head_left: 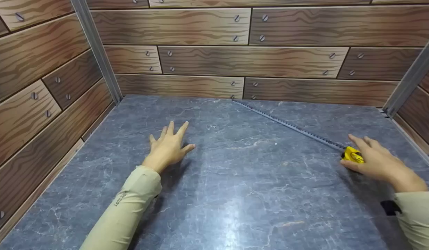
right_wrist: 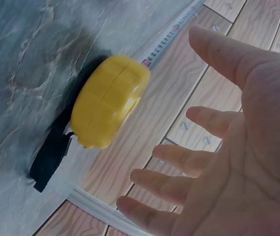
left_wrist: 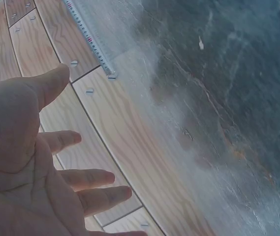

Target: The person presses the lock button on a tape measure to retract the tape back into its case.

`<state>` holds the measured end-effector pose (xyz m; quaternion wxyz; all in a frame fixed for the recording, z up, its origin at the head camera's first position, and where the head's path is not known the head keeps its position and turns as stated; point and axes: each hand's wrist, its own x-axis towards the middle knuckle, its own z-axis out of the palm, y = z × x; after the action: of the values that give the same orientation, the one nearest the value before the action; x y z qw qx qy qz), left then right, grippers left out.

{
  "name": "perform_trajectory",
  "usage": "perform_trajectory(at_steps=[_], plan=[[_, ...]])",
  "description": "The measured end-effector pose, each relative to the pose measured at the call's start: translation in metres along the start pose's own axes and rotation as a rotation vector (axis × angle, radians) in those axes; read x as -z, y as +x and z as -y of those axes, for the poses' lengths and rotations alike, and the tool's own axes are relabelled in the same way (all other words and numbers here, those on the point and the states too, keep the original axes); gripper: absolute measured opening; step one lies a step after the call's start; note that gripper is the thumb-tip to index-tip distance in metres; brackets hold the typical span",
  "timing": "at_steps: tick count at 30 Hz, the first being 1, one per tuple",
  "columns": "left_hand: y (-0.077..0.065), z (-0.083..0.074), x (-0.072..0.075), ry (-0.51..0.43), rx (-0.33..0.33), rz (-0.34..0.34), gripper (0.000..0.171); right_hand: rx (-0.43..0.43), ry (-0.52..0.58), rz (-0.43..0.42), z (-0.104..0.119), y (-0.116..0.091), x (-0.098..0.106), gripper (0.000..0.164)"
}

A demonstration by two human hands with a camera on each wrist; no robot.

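Observation:
A yellow tape measure (right_wrist: 109,103) lies on the grey marbled surface, a black strap (right_wrist: 51,157) at its end in the right wrist view. Its blade (head_left: 291,125) is drawn out in a slant toward the back wall, the tip near the wall's foot. My right hand (head_left: 383,159) is beside the case with fingers spread; the right wrist view shows a gap between them. Far to the left, my left hand (head_left: 167,147) is spread over the surface and holds nothing. In the left wrist view its palm and the blade's end (left_wrist: 105,66) both show.
Walls with a wood-plank pattern (head_left: 200,60) and printed screws rise at the back and sides. Grey metal posts (head_left: 100,52) stand in the back corners. The marbled surface (head_left: 235,180) reflects a bright light near the front.

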<state>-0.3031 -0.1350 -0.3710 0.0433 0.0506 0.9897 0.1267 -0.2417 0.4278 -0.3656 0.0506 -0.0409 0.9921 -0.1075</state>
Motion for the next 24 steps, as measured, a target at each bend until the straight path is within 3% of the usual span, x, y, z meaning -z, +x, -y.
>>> perform_trajectory(at_steps=[11,24], plan=[[0.005,0.000,-0.002,-0.007,-0.014,0.030,0.086,0.048,-0.010,0.006,-0.012,0.003,-0.005,0.091],[0.005,-0.003,0.001,0.001,-0.033,0.015,0.083,0.117,-0.027,-0.018,-0.019,0.012,-0.008,0.075]])
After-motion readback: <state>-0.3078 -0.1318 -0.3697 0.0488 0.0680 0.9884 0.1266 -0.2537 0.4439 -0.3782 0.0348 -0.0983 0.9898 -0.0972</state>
